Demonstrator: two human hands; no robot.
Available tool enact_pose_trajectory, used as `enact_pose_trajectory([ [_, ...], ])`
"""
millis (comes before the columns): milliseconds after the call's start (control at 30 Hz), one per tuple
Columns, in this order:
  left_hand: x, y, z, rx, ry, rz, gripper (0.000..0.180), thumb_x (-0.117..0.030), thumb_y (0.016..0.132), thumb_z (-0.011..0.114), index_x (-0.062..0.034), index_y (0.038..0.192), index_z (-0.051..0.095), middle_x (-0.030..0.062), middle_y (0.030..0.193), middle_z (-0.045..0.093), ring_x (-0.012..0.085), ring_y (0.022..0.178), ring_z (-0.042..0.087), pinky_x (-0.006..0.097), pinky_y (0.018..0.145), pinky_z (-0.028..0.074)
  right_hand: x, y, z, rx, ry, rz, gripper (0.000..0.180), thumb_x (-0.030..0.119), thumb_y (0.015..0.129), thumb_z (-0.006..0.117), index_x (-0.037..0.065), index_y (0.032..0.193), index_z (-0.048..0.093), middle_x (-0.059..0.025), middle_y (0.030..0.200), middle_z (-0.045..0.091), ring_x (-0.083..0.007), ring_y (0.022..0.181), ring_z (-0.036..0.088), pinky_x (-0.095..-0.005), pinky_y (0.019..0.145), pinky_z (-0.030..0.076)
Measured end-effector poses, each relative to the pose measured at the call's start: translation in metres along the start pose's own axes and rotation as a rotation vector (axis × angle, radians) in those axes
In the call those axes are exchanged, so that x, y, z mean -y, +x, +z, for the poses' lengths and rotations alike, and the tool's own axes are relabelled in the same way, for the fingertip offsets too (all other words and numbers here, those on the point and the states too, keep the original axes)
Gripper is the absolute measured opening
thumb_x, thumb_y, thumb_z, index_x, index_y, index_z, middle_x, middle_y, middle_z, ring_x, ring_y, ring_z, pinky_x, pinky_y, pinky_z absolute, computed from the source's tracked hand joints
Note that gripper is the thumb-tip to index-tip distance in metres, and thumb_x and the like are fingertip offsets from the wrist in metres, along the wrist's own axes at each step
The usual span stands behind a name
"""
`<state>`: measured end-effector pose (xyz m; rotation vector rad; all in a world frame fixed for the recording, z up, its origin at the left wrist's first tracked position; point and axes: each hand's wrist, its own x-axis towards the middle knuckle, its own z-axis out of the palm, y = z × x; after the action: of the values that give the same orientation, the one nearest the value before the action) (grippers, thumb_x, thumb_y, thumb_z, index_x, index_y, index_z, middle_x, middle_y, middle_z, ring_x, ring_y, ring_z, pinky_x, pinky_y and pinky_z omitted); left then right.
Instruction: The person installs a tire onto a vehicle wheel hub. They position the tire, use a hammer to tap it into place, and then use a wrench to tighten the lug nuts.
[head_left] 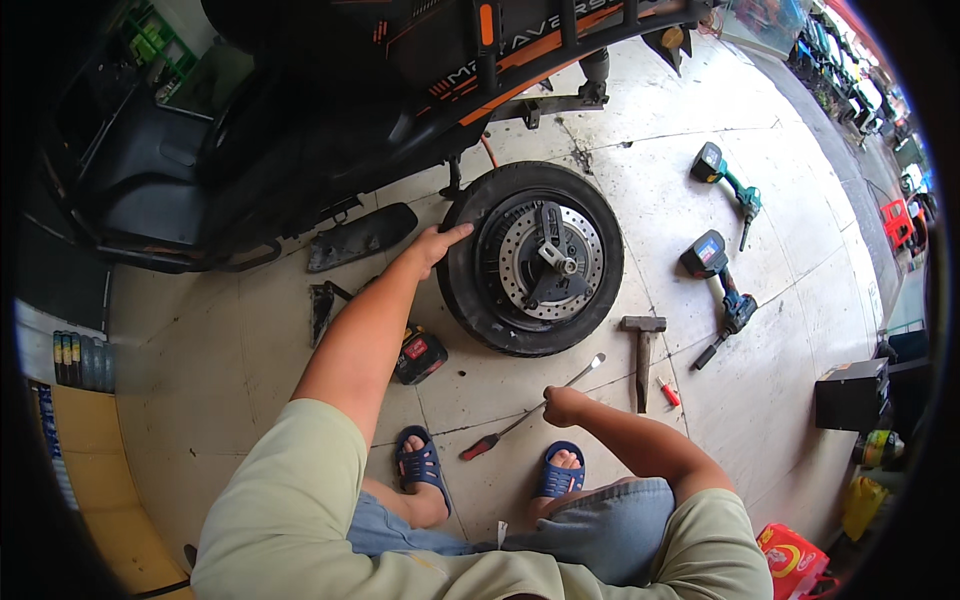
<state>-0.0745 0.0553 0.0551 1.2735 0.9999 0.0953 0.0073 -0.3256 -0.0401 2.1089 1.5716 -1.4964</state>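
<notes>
A black scooter wheel (pixel 470 285) with a drilled brake disc (pixel 515 268) lies on the tiled floor before me, disc side up. My left hand (pixel 438 246) grips the tyre's left edge, thumb on the sidewall, with the other fingers mostly hidden. Nearer to me, my right hand (pixel 567 407) is closed round the shaft of a tyre lever (pixel 518 424). Its red handle points toward my feet on the left, and its flat metal tip lies toward the wheel. Just right of that hand is a hammer (pixel 642 365), with a small red-handled tool (pixel 669 392) beside it.
A black and orange vehicle (pixel 400 110) stands over the upper left. Two teal cordless power tools (pixel 738 190) (pixel 735 308) lie at the right. A battery pack (pixel 420 356) sits under my left forearm, near a black plastic panel (pixel 362 238). A dark box (pixel 850 394) stands far right.
</notes>
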Motion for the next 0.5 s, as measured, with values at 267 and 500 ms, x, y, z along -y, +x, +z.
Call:
enact_pose_trajectory([
  [267, -0.023, -0.007, 0.028, -0.023, -0.070, 0.152, 0.047, -0.025, 0.080, 0.076, 0.0058, 0.113, 0.063, 0.0162, 0.104, 0.069, 0.0269, 0.089, 0.069, 0.039, 0.081, 0.055, -0.067, -0.022, -0.039, -0.518, 1.427, 0.182, 0.038, 0.016, 0.092, 0.056, 0.002, 0.127, 0.052, -0.0125, 0.097, 0.069, -0.0203, 0.077, 0.067, -0.0292, 0.061, 0.050],
  [500, -0.098, -0.022, 0.087, 0.021, -0.011, 0.147, 0.039, -0.018, 0.080, 0.074, 0.0125, 0.102, 0.064, 0.0199, 0.095, 0.069, 0.0284, 0.081, 0.070, 0.039, 0.071, 0.058, -0.117, -0.070, -0.043, -0.948, 1.546, 0.219, 0.031, 0.018, 0.091, 0.056, 0.001, 0.116, 0.058, -0.0101, 0.096, 0.068, -0.0175, 0.076, 0.064, -0.0287, 0.064, 0.049],
])
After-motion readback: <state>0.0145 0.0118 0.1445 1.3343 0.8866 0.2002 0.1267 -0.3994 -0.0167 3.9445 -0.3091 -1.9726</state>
